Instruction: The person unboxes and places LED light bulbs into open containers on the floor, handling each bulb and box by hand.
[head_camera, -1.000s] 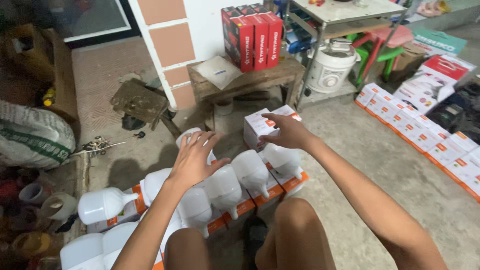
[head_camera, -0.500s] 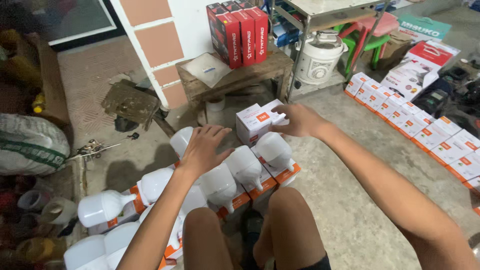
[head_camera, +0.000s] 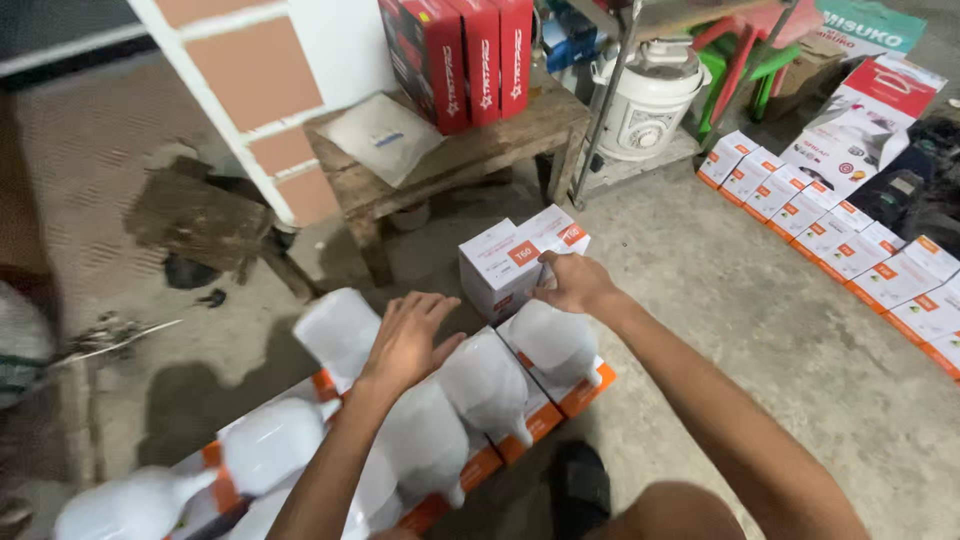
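left hand (head_camera: 405, 340) open, fingers spread, palm down on white bulb (head_camera: 345, 330) lying on row of flat orange-white boxes (head_camera: 585, 392) on concrete floor (head_camera: 760, 330). right hand (head_camera: 575, 283) curled, fingers gripping top edge of white-orange box (head_camera: 505, 268) standing on floor just behind bulb row. more white bulbs (head_camera: 550, 340) beside hands. red boxes (head_camera: 460, 55) on wooden desk (head_camera: 470, 150) behind.
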